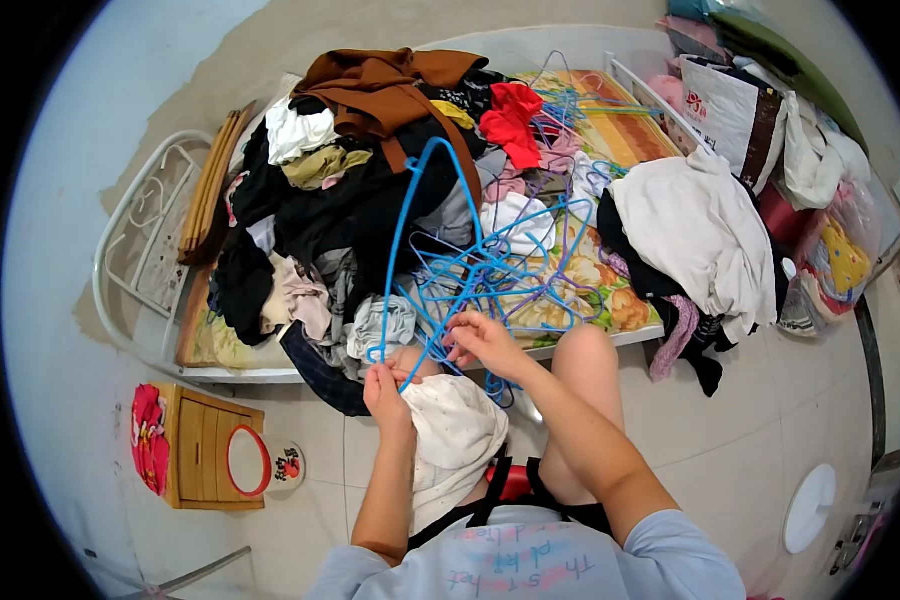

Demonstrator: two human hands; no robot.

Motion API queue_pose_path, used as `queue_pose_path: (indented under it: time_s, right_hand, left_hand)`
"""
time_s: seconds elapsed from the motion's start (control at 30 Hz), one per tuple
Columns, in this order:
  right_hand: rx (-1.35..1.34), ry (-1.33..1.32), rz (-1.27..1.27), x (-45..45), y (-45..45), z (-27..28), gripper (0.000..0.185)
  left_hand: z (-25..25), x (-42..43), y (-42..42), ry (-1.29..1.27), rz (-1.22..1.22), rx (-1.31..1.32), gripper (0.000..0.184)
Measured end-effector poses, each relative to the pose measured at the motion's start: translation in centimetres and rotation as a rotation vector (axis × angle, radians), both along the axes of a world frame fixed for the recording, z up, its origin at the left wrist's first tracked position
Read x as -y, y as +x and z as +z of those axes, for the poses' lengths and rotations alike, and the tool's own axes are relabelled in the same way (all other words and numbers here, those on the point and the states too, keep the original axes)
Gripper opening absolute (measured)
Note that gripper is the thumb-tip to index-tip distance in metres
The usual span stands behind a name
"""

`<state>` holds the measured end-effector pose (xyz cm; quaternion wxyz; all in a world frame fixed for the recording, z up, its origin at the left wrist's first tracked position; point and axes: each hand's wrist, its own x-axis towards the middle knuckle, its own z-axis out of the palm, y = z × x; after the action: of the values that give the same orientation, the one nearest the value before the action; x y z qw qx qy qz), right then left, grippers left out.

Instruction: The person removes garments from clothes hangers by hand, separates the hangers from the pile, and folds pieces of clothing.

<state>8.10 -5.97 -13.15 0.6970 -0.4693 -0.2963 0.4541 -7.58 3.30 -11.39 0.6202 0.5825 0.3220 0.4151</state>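
My left hand [387,392] is closed on a large blue clothes hanger [403,232], gripping it near its lower end above my lap. The hanger stands up in front of the bed. My right hand [483,345] is beside it, fingers loosely curled and partly apart, with nothing clearly held. Behind both hands lies a tangled heap of blue and purple hangers [490,275] on the bed edge. A white spotted cloth [455,440] is draped over my left thigh.
A big pile of clothes [320,220] covers the bed's left part. A white garment [695,225] lies over dark clothes at the right edge. Stuffed bags [730,115] stand at the far right. A wooden cabinet [205,450] and a bucket [285,465] stand at lower left.
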Motion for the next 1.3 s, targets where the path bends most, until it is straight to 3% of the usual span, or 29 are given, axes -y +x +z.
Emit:
queue_pose_path:
  time_s: [0.17,0.23,0.33,0.4,0.43,0.47,0.5,0.57,0.63,0.77,0.83,0.97,1.1,1.17,1.23,1.3]
  right_hand:
    - [0.121,0.308,-0.044,0.6,-3.4,1.9,0.053]
    - [-0.285,0.317,-0.165,1.2,-3.8,2.8,0.056]
    - [-0.336,0.444,-0.180,3.2,-3.5,5.1,0.066]
    - [-0.361,0.537,-0.166,4.1,-3.5,6.4,0.070]
    - [-0.352,0.534,-0.173,4.8,-3.8,7.1,0.070]
    - [-0.387,0.556,-0.198,5.5,-4.2,8.0,0.067]
    - [-0.430,0.579,-0.216,6.2,-4.5,8.7,0.065]
    - [-0.388,0.585,-0.331,8.8,-3.8,9.3,0.059]
    - [-0.355,0.652,-0.417,10.8,-2.8,9.3,0.053]
    - [-0.326,0.484,-0.516,15.4,-1.3,8.7,0.053]
    - [-0.223,0.349,-0.428,17.3,-0.9,6.7,0.061]
    - [-0.055,0.052,-0.474,18.1,-2.9,6.5,0.067]
    - [-0.007,0.116,-0.459,17.3,-3.8,7.1,0.067]
    - [-0.010,0.026,-0.263,16.4,-3.8,8.3,0.063]
    - [0.135,0.028,-0.179,14.7,-4.2,8.3,0.054]
    - [0.272,0.064,0.095,13.9,-4.4,8.7,0.055]
  left_hand:
    - [1.9,1.6,0.3,0.086,-0.207,0.012,0.018]
    - [2.5,2.1,0.1,0.025,-0.254,0.063,0.016]
    - [4.0,1.2,0.6,0.004,-0.523,0.043,0.017]
    - [6.0,2.5,1.3,-0.049,-0.575,-0.002,0.017]
    - [7.2,3.5,1.7,-0.102,-0.634,-0.042,0.017]
    - [8.8,4.3,2.1,0.120,-0.693,-0.236,0.018]
    - [8.5,4.8,2.7,0.120,-0.693,-0.236,0.018]
    - [7.7,6.3,3.8,0.001,-0.948,-0.024,0.019]
    - [8.0,6.9,4.1,-0.086,-0.973,-0.007,0.017]
    - [9.3,4.9,4.0,0.081,-1.071,-0.200,0.026]
    - [9.8,4.1,3.4,0.282,-1.038,-0.281,0.030]
    - [9.6,2.8,1.6,0.259,-1.090,-0.329,0.036]
    - [13.7,3.3,0.4,0.368,-1.176,-0.349,0.038]
    - [15.4,3.3,0.3,0.274,-1.331,-0.189,0.032]
    - [18.0,3.7,0.3,0.303,-1.394,-0.200,0.032]
    - [19.3,4.1,0.7,0.392,-1.424,-0.103,0.033]
